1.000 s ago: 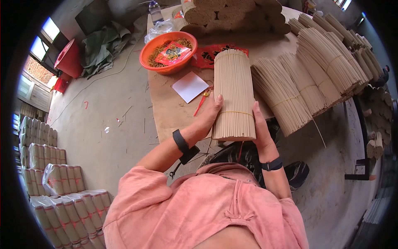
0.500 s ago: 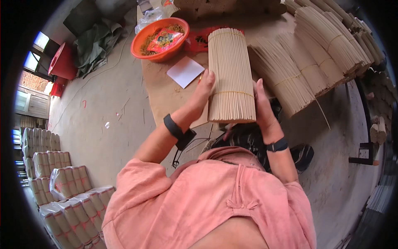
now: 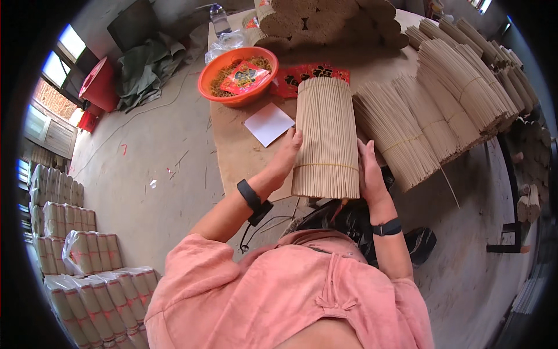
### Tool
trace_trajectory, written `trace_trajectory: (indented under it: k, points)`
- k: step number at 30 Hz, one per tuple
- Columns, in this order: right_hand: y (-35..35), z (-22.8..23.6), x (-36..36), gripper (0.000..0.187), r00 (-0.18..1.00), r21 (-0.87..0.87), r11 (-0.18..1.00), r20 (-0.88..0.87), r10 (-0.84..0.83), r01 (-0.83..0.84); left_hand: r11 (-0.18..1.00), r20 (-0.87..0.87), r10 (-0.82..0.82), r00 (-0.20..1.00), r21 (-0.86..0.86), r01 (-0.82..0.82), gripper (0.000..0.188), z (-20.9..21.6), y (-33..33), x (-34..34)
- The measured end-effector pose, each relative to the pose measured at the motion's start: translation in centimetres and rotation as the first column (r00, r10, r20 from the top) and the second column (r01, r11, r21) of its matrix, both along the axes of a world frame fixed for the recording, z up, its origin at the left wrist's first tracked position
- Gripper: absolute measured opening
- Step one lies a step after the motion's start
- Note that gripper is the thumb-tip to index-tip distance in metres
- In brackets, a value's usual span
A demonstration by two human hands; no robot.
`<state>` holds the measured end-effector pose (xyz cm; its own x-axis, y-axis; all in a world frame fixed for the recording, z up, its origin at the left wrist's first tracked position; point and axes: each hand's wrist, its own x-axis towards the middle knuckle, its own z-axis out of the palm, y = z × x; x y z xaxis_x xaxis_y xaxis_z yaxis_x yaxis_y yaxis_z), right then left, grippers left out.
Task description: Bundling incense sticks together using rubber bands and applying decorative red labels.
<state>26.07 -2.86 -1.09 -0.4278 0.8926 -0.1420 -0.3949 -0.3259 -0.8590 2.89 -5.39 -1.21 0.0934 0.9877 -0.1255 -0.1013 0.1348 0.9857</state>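
Hands, two, bare: left hand (image 3: 286,156), thumb laid along one side, its other fingers hidden; right hand (image 3: 371,173), fingers nearly straight along the opposite side. Both are spread wide by the load and clasp it between them; neither wraps fully round it.

Held item, one: tan bundle of thin, straight sticks (image 3: 325,136), ahead of the torso, between the palms. Long axis runs away from the body, far end over the table, near end reaching past its edge. Both hands bear on the near half, about equally close. One yellow band shows plainly round that half.

Support, one: brown-covered table (image 3: 235,154).

Left of the bundle: white square card, one (image 3: 269,124), just beside the left hand; round orange plastic bowl, one (image 3: 232,100), farther out, holding a brownish-yellow tangled fill and one flat red printed packet (image 3: 245,77).

Behind the bundle: red printed paper, at least one piece (image 3: 286,84).

Right of the bundle, nearer the right hand: tan banded stick bundles, at least three (image 3: 398,139), overlapping, exact count not possible.

Wristbands, black, two: one left (image 3: 249,193), one right (image 3: 387,227).
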Motion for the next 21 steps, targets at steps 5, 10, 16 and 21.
trace_trajectory:
  k: [5, 10, 16, 21]
  points:
    - [-0.8, 1.1, -1.5, 0.073, 0.998, -0.015, 0.998, 0.025, 0.062, -0.061, 0.997, 0.072, 0.032, 0.997, 0.071, -0.037, 0.073, -0.8, -0.2, 1.9]
    - [-0.7, 1.4, -0.5, 0.072, 0.995, 0.027, 0.998, -0.073, 0.061, -0.059, 0.994, 0.143, 0.082, 0.986, -0.081, -0.071, 0.064, -0.1, 0.3, 0.7]
    - [-1.4, 0.0, -1.6, 0.075, 0.999, 0.041, 0.999, 0.053, -0.005, 0.002, 0.995, 0.180, 0.091, 0.979, -0.068, -0.079, 0.066, -2.0, 0.0, 1.0]
    - [-2.0, 2.3, -1.1, 0.072, 0.993, -0.071, 0.991, -0.040, 0.112, -0.115, 0.996, 0.175, 0.079, 0.981, -0.062, -0.070, 0.068, 1.7, -0.2, 1.2]
